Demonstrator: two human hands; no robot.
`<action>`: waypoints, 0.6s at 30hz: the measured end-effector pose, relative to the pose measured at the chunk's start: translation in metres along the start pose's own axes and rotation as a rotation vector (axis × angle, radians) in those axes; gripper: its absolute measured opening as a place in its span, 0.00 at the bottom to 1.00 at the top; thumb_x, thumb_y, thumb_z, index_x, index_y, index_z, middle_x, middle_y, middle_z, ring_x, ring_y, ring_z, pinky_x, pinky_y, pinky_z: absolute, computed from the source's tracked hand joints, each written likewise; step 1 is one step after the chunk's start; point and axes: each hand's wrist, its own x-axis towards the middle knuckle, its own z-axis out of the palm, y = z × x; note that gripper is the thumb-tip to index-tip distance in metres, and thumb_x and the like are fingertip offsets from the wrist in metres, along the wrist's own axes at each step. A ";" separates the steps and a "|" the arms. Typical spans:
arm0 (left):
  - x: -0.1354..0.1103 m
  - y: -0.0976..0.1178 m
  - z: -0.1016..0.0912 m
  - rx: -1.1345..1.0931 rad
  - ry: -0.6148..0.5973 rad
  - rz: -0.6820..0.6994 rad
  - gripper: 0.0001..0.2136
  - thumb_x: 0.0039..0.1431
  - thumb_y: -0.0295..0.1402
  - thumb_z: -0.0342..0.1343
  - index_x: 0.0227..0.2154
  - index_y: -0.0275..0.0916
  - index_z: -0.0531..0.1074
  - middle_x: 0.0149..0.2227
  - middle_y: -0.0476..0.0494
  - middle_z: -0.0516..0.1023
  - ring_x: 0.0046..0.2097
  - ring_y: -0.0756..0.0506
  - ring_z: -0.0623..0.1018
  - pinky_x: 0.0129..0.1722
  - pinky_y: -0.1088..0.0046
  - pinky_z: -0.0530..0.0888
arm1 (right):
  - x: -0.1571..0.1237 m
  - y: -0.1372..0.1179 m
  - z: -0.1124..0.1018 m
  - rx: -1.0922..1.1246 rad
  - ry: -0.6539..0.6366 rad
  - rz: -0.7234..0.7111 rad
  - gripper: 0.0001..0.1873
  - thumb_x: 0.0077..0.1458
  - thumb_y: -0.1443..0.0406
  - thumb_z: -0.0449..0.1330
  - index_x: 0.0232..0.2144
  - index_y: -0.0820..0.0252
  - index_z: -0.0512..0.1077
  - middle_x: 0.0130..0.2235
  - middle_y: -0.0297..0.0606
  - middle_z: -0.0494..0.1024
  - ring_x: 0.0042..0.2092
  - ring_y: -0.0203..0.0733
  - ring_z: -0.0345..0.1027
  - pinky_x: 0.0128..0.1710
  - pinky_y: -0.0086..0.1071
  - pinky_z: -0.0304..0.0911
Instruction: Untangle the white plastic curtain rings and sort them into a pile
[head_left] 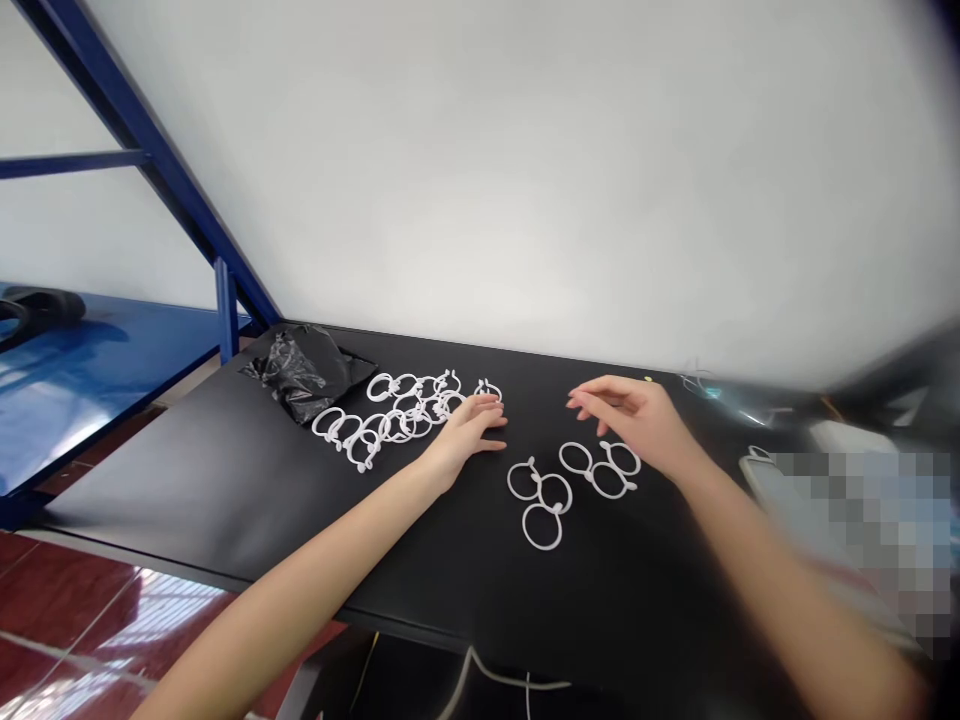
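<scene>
My left hand point(469, 432) is spread over the black tabletop, at the right end of a pile of white plastic rings point(409, 408) with small knobs. Some of those rings lie partly behind its fingers. My right hand point(622, 412) hovers with bent fingers, its thumb and index tips near each other and nothing visible between them. Just below it lies a group of three linked-looking white rings point(609, 480). A second group of three white rings point(541, 527) rests on the table between my two hands, nearer to me.
A crumpled black plastic bag point(304, 370) lies at the back left of the black table point(247, 500). A blue metal frame point(161, 170) rises on the left beside a blue shelf point(127, 360). A white wall stands behind. Blurred items, one pixelated, occupy the right side.
</scene>
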 end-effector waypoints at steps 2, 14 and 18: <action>0.003 -0.003 -0.001 0.032 0.023 0.049 0.10 0.62 0.32 0.52 0.46 0.39 0.67 0.58 0.35 0.66 0.59 0.41 0.70 0.46 0.67 0.78 | -0.016 0.012 -0.019 -0.049 0.019 0.057 0.20 0.51 0.50 0.63 0.32 0.62 0.77 0.32 0.44 0.81 0.31 0.44 0.74 0.26 0.33 0.68; -0.035 -0.001 0.018 1.098 -0.336 0.572 0.13 0.54 0.36 0.58 0.41 0.40 0.66 0.42 0.42 0.70 0.43 0.42 0.71 0.44 0.61 0.70 | -0.051 0.048 -0.029 -0.563 -0.184 0.137 0.06 0.48 0.64 0.61 0.31 0.56 0.74 0.29 0.34 0.76 0.26 0.37 0.66 0.26 0.31 0.58; -0.040 -0.014 0.028 1.281 -0.341 0.599 0.16 0.49 0.30 0.55 0.42 0.39 0.61 0.39 0.43 0.70 0.41 0.42 0.70 0.41 0.61 0.69 | -0.052 0.046 -0.025 -0.603 -0.117 0.165 0.04 0.44 0.69 0.59 0.27 0.56 0.71 0.24 0.30 0.72 0.24 0.34 0.62 0.24 0.29 0.53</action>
